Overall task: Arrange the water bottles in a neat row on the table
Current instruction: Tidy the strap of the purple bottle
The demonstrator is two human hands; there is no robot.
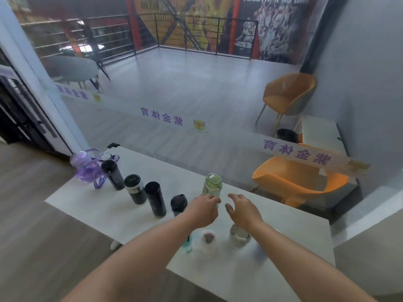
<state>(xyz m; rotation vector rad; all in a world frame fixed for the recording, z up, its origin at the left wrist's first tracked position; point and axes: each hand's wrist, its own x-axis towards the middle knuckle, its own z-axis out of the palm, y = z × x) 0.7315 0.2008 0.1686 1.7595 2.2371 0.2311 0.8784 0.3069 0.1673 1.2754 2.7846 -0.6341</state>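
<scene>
A row of bottles runs along the white table (294, 232): a purple bottle (86, 164) at the far left, then a black bottle (112, 174), a black and silver flask (135, 188), a tall black tumbler (155, 199) and a dark shaker (178, 203). A green bottle (212, 184) stands upright farther right. My left hand (204, 211) wraps its lower body and hides it. My right hand (242, 208) hovers just right of it, fingers spread, holding nothing. Nearer me stand a clear white-lidded bottle (207, 238), a metal cup (238, 235) and a teal bottle (187, 243), partly hidden by my left arm.
A glass wall with purple lettering runs behind the table. Two orange chairs (298, 182) and a small white table (320, 134) stand at the right. A wood floor lies left of the table's edge. A blurred blue object (259, 251) sits under my right forearm.
</scene>
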